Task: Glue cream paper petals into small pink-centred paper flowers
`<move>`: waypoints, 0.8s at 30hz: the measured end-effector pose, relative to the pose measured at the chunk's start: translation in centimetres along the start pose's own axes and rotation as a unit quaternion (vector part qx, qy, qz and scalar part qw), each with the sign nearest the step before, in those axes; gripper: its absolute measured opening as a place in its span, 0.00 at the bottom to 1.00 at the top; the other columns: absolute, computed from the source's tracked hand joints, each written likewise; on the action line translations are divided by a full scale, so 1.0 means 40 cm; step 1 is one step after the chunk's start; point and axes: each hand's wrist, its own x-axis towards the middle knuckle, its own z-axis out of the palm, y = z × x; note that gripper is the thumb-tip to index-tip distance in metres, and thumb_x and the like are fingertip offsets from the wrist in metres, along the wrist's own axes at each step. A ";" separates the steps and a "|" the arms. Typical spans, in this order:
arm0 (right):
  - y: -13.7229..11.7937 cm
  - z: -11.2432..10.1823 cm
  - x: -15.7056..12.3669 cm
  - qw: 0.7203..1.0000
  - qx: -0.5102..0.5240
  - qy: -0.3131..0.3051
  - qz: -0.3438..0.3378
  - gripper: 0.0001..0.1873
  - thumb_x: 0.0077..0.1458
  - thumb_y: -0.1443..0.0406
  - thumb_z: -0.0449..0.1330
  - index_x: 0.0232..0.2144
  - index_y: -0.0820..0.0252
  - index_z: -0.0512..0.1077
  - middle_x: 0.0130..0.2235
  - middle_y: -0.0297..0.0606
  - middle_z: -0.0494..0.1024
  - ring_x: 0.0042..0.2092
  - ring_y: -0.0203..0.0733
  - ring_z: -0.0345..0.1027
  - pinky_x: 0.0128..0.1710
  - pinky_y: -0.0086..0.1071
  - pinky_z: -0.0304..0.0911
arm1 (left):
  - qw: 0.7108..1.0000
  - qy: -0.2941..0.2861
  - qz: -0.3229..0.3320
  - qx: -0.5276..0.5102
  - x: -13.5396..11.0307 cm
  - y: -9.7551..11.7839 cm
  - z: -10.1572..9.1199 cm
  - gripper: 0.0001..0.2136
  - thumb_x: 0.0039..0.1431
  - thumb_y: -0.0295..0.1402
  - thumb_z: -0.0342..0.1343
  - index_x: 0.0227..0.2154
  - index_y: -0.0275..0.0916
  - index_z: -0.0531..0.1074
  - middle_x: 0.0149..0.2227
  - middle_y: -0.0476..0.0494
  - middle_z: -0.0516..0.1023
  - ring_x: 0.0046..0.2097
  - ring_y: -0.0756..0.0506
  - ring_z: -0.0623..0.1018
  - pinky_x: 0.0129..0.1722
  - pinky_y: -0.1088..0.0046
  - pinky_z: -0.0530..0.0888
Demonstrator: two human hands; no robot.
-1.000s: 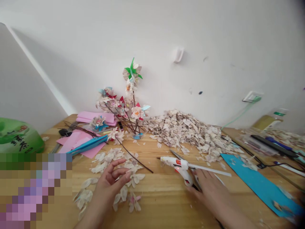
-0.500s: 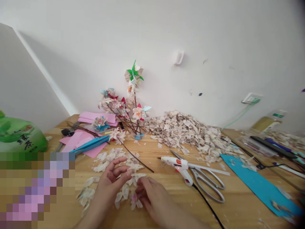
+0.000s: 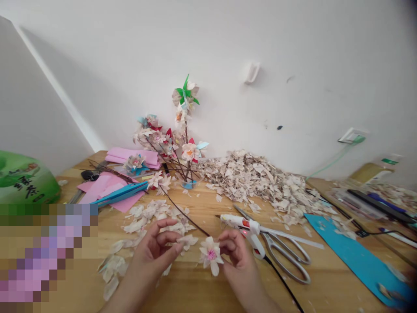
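Pale wall [image 3: 221, 34] backs a wooden tabletop [image 3: 185, 291], and from my remote seat coarse square blocks blot out everything at the lower corner left of the left grip [image 3: 153, 250], swallowing the base of a green bag [image 3: 29, 178], itself cut off by the edge. Loose petals [image 3: 146, 213] lie partly hidden behind that grip; its fingers curl loosely with the thumb near them, and I cannot tell whether they pinch anything. Between the two grips I have a flower [image 3: 211, 255], its white petals spread around a bright pink centre, facing me. My right grip [image 3: 239, 261] is closed in a light pinch at its right edge, the fingertips hiding whatever lies behind. Just beyond, a dark stem [image 3: 184, 215] ends near the flower; I can't make out any contact. Right of that grip sit a glue gun [image 3: 241, 224] and scissors [image 3: 286, 256].
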 end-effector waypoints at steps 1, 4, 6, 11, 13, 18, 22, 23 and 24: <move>0.001 -0.002 -0.002 1.000 -0.003 0.006 -0.003 0.13 0.39 0.68 0.61 0.29 0.55 0.61 0.27 0.31 0.74 0.28 0.38 0.69 0.26 0.27 0.63 | 1.000 -0.007 -0.002 0.001 0.000 -0.006 0.001 0.19 0.39 0.33 0.66 0.36 0.42 0.67 0.23 0.53 0.76 0.26 0.53 0.72 0.25 0.81 0.66; 0.010 -0.014 -0.006 0.999 -0.022 0.016 -0.024 0.12 0.40 0.69 0.59 0.30 0.55 0.61 0.28 0.33 0.75 0.29 0.38 0.70 0.27 0.28 0.64 | 1.000 -0.021 -0.002 0.004 0.000 -0.024 0.000 0.17 0.41 0.33 0.65 0.37 0.43 0.68 0.24 0.53 0.76 0.26 0.54 0.72 0.24 0.82 0.65; 0.017 -0.025 -0.008 0.998 -0.034 0.026 -0.050 0.13 0.39 0.70 0.57 0.30 0.55 0.62 0.28 0.33 0.75 0.28 0.38 0.70 0.28 0.29 0.65 | 1.000 -0.025 0.000 0.003 0.002 -0.036 -0.004 0.17 0.42 0.33 0.65 0.37 0.43 0.68 0.24 0.53 0.76 0.27 0.53 0.73 0.27 0.81 0.66; 0.022 -0.035 -0.010 0.993 -0.058 0.023 -0.102 0.13 0.39 0.73 0.56 0.30 0.54 0.63 0.29 0.32 0.75 0.27 0.36 0.69 0.27 0.26 0.65 | 0.999 -0.029 -0.011 -0.008 0.009 -0.051 -0.013 0.18 0.41 0.33 0.65 0.37 0.44 0.69 0.24 0.52 0.76 0.28 0.51 0.73 0.30 0.77 0.68; 0.021 -0.031 -0.011 0.991 -0.066 0.025 -0.117 0.13 0.39 0.74 0.56 0.30 0.54 0.63 0.28 0.30 0.74 0.26 0.34 0.68 0.26 0.25 0.65 | 0.999 -0.027 -0.026 -0.017 0.006 -0.046 -0.008 0.18 0.39 0.33 0.66 0.37 0.43 0.70 0.24 0.52 0.76 0.28 0.51 0.73 0.30 0.75 0.69; 0.028 -0.026 -0.019 0.986 -0.083 0.029 -0.140 0.16 0.38 0.75 0.55 0.31 0.53 0.64 0.26 0.28 0.72 0.26 0.34 0.67 0.27 0.25 0.64 | 0.997 -0.003 -0.066 -0.045 -0.004 -0.023 0.016 0.20 0.34 0.34 0.68 0.34 0.41 0.70 0.22 0.53 0.76 0.26 0.51 0.73 0.30 0.74 0.71; 0.032 -0.029 -0.021 0.985 -0.092 0.021 -0.145 0.18 0.37 0.77 0.54 0.31 0.53 0.64 0.27 0.28 0.74 0.27 0.35 0.69 0.27 0.25 0.65 | 0.995 -0.017 -0.088 -0.052 -0.002 -0.018 0.014 0.20 0.35 0.33 0.68 0.34 0.41 0.70 0.22 0.54 0.75 0.26 0.52 0.72 0.30 0.74 0.71; 0.032 -0.030 -0.020 0.985 -0.091 0.020 -0.145 0.18 0.37 0.77 0.53 0.31 0.52 0.64 0.27 0.28 0.74 0.27 0.35 0.69 0.27 0.25 0.65 | 0.994 -0.025 -0.092 -0.050 0.000 -0.020 0.011 0.20 0.36 0.33 0.68 0.35 0.41 0.69 0.22 0.54 0.75 0.26 0.53 0.72 0.31 0.74 0.71; 0.033 -0.031 -0.019 0.985 -0.090 0.019 -0.146 0.18 0.37 0.77 0.53 0.31 0.52 0.64 0.27 0.28 0.74 0.27 0.35 0.70 0.27 0.25 0.65 | 0.994 -0.034 -0.095 -0.049 0.001 -0.022 0.009 0.20 0.36 0.32 0.68 0.35 0.41 0.69 0.22 0.54 0.75 0.27 0.53 0.72 0.31 0.74 0.71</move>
